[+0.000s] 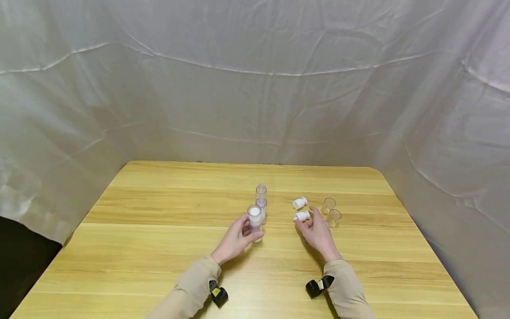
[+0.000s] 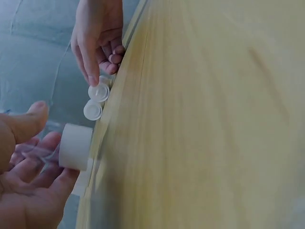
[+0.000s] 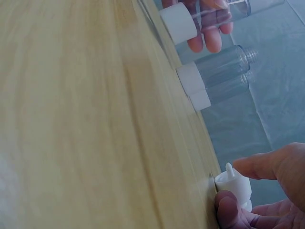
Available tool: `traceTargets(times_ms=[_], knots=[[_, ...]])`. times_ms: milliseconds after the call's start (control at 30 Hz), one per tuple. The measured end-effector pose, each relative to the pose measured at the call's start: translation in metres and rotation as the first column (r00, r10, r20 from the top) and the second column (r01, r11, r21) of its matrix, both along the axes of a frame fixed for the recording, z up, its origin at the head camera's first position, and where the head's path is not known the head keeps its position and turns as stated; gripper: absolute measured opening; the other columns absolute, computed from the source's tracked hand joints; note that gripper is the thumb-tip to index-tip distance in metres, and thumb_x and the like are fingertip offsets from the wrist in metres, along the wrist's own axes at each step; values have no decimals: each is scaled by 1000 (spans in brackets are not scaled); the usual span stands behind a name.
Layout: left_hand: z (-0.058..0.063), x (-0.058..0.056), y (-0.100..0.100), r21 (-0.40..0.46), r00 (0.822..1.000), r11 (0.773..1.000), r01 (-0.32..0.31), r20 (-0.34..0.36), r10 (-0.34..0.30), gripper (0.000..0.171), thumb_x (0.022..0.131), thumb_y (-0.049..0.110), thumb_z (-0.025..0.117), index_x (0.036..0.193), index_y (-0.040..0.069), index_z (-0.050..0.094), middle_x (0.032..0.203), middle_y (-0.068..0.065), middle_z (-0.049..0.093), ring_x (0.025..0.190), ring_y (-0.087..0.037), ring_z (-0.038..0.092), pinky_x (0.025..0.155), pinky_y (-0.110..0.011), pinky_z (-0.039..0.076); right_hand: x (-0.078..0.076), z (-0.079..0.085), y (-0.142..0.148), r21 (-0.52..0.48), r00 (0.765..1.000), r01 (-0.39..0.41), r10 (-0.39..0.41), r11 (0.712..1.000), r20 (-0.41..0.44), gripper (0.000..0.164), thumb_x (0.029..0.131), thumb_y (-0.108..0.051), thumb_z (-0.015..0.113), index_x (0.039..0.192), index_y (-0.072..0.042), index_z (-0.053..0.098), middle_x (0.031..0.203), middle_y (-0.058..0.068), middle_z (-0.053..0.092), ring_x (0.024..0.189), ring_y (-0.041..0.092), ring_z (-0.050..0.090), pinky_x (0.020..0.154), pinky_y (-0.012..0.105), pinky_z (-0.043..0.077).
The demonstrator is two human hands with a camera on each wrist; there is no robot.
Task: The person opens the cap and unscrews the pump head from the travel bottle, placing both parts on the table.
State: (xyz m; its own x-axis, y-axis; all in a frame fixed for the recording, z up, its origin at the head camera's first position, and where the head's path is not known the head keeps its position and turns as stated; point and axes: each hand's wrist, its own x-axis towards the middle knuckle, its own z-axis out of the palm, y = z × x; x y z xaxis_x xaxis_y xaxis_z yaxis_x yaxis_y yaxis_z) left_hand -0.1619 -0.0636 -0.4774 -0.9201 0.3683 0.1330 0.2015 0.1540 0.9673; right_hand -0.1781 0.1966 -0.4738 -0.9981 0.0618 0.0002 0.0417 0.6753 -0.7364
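Note:
My left hand (image 1: 239,237) grips a clear bottle (image 3: 219,18) with a white base (image 3: 178,24), upright over the table. A clear rim and a white part (image 1: 254,216) show at its top. Behind it stand two similar clear bottles (image 1: 261,191) with bare threaded necks. On the right, my right hand (image 1: 317,235) has its fingers bent round a white pump head (image 1: 301,216) that lies on its side, thumb and finger at opposite ends. Just beyond lies a second white pump head (image 1: 299,203), untouched.
Two clear cup-shaped caps (image 1: 329,204) stand to the right of my right hand. The wooden table (image 1: 131,248) is bounded by a hanging grey-white cloth (image 1: 255,102) at the back and sides. Each sleeve carries a black wrist camera (image 1: 218,294).

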Motion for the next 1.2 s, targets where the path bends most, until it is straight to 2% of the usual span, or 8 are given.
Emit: traceTargets(times_ms=[167, 300, 1000, 1200], knots=[[0, 0, 1, -21, 993, 993, 116, 16, -115, 53, 94, 5, 67, 139, -9, 44, 131, -30, 63, 126, -44, 60, 111, -49, 50, 0, 0, 0, 3, 1000, -2, 2, 1000, -3, 74, 96, -28, 65, 152, 6, 30, 82, 8, 66, 70, 11, 58, 66, 25, 48], [0, 0, 0, -25, 987, 987, 161, 18, -161, 54, 95, 6, 66, 141, -10, 42, 131, -30, 63, 128, -45, 59, 112, -50, 49, 0, 0, 0, 6, 1000, -2, 2, 1000, -6, 74, 96, -28, 65, 152, 6, 31, 82, 7, 66, 70, 11, 58, 66, 25, 47], [-4, -2, 1, -32, 980, 980, 196, 35, -195, 50, 94, 7, 67, 137, -7, 46, 130, -26, 64, 127, -41, 60, 115, -49, 47, -1, 0, -1, 3, 1000, 2, -2, 1000, -3, 74, 95, -28, 66, 152, 6, 31, 81, 7, 66, 68, 11, 58, 64, 25, 48], [-4, -2, 1, -26, 979, 979, 201, 46, -200, 51, 94, 6, 67, 137, -9, 44, 129, -27, 64, 127, -42, 60, 116, -50, 46, 0, 2, -3, 4, 999, -5, 5, 1000, -51, 65, 95, -24, 66, 146, 4, 39, 78, 6, 65, 65, 10, 56, 62, 23, 46]])
